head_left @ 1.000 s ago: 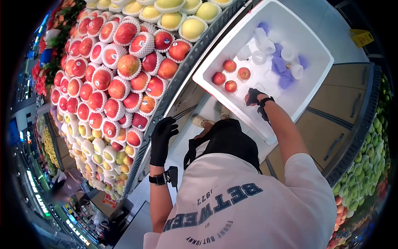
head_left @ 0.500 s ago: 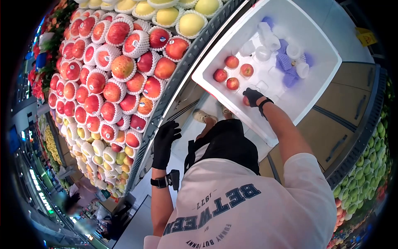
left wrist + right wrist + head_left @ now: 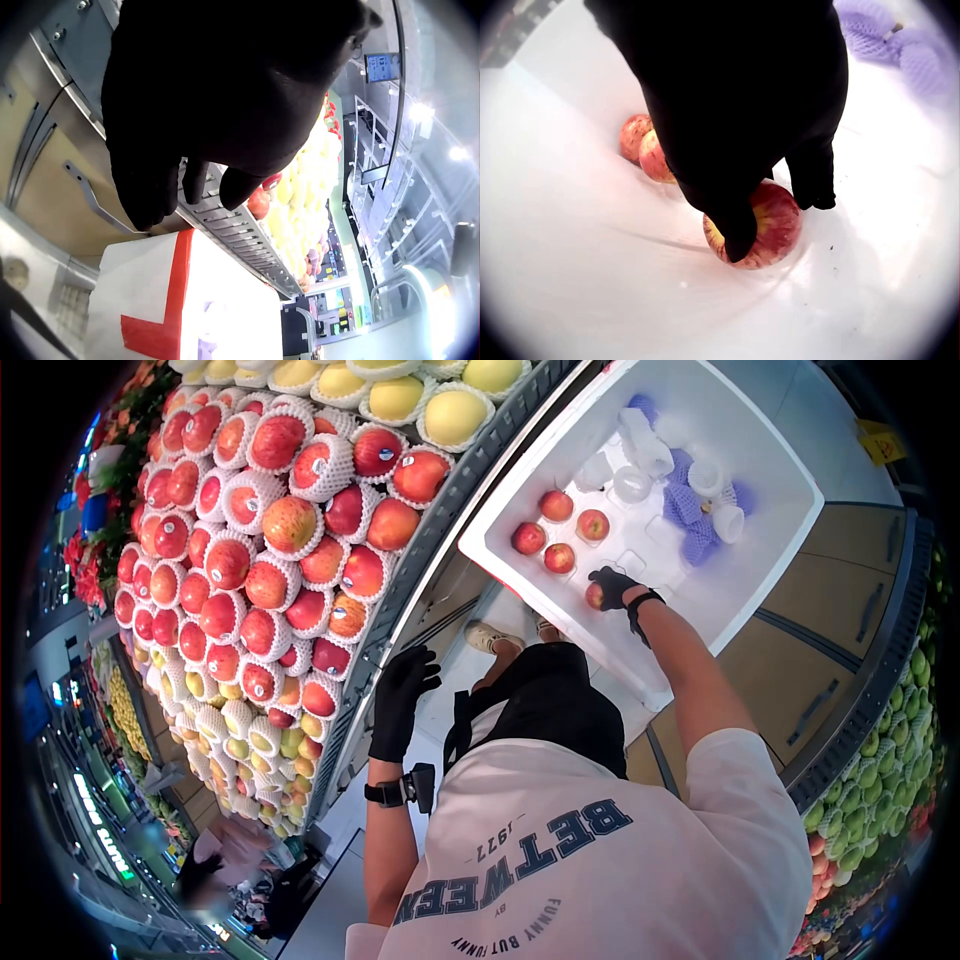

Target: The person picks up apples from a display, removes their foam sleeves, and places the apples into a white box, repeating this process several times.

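Note:
My right hand (image 3: 618,584), in a black glove, grips a red apple (image 3: 595,596) low inside a white foam box (image 3: 755,455). In the right wrist view the thumb lies over the top of this apple (image 3: 776,234) and the fingers are round its far side, partly hidden. Several red apples (image 3: 557,506) sit on the box floor just beyond that hand. My left hand (image 3: 403,702), also gloved in black, hangs beside the display rail with loosely bent fingers and holds nothing. The left wrist view shows its back (image 3: 217,97) above the box corner.
Purple foam nets (image 3: 686,506) and white foam nets (image 3: 645,448) lie at the box's far right. A sloped display of netted apples (image 3: 265,582) is on the left, edged by a grey rail (image 3: 432,532). Drawer cabinets (image 3: 770,670) and green fruit (image 3: 875,760) stand right.
The right hand has shifted slightly left and nearer inside the box, and the apple under its fingers shows more. The left hand has stayed beside the rail, its fingers bent a little differently.

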Available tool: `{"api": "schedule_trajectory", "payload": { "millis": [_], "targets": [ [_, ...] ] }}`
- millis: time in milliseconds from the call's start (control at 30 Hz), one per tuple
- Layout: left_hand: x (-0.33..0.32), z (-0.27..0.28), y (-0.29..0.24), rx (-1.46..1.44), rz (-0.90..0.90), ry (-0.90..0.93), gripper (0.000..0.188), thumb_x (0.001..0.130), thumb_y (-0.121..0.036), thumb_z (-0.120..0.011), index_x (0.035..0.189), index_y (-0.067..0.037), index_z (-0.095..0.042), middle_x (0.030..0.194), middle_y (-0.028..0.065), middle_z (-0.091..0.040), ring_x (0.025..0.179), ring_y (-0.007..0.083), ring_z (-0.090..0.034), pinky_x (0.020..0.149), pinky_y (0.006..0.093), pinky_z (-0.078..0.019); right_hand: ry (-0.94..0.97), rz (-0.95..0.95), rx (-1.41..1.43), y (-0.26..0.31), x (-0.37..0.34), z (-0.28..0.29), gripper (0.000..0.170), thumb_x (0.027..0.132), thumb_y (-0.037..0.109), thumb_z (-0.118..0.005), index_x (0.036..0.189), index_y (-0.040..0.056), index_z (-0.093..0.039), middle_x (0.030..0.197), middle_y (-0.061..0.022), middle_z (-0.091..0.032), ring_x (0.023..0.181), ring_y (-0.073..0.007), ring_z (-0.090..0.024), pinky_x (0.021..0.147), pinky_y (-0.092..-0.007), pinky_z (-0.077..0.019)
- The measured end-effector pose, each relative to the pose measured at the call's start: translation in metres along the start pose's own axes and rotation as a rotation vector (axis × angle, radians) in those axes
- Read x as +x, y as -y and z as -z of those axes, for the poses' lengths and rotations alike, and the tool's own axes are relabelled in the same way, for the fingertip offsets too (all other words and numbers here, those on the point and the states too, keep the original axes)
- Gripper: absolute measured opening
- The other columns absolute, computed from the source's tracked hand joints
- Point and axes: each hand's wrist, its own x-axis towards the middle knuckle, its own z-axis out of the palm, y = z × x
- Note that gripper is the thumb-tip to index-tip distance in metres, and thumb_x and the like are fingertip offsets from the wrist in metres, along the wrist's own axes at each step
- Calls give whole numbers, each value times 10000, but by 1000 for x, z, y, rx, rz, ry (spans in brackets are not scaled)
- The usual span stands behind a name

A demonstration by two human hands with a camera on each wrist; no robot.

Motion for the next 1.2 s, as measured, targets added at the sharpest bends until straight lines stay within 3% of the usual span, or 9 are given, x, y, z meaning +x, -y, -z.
{"api": "schedule_trajectory", "payload": {
  "millis": [67,367,500,567,700,800,933,1200],
  "targets": [
    [0,-1,-1,8,2,0,358,932,-180,-529,1240,-2,-492,1124,117,-600,984,209,-602,827,324,-501,-22,17,-3,11,-6,4,820,542,186,-826,1279,168,-467,1182,-178,-518,1048,-354,-566,891,-421,-480],
    [1,4,4,21,18,-15,346,928,-176,-538,1223,1,-505,1111,113,-606,968,204,-609,817,319,-506,-3,-33,-238,41,-10,13,485,650,151,-706,1093,110,-513,1063,-185,-529,946,-357,-598,821,-424,-503],
    [2,6,5,23,11,-13,344,926,-178,-541,1218,1,-507,1110,112,-607,966,204,-610,816,319,-506,-94,-149,-72,27,-12,31,571,610,196,-729,1118,91,-492,1093,-202,-510,977,-373,-580,816,-435,-506],
    [4,5,4,22,16,-13,342,926,-176,-539,1217,0,-507,1111,113,-607,966,204,-610,816,318,-507,-238,-226,-5,19,-9,39,552,590,167,-733,1084,83,-503,1049,-208,-517,945,-386,-573,812,-427,-492],
    [3,5,4,-3,25,-15,339,925,-180,-541,1212,-2,-510,1109,110,-606,968,202,-608,818,317,-504,-327,-534,133,-8,-2,42,548,651,233,-717,1103,64,-460,1109,-250,-489,1012,-406,-564,842,-439,-501],
    [3,7,5,16,23,-20,339,926,-187,-540,1209,-3,-512,1107,108,-606,970,200,-606,820,316,-501,-484,-499,124,-19,-3,42,497,690,271,-689,1081,57,-470,1056,-253,-518,918,-420,-579,787,-444,-501],
    [1,9,5,28,35,-29,338,928,-195,-538,1207,-6,-515,1106,107,-606,971,197,-604,822,312,-497,-602,-532,213,-19,11,54,471,686,274,-697,1032,46,-471,1026,-268,-536,917,-416,-581,779,-442,-503],
    [0,11,9,19,74,-58,312,930,-160,-525,1200,-4,-524,1116,106,-602,953,185,-602,823,310,-501,-654,-531,228,-5,52,133,705,599,240,-804,1188,79,-451,1109,-241,-523,1033,-386,-563,857,-425,-493]
  ]
}}
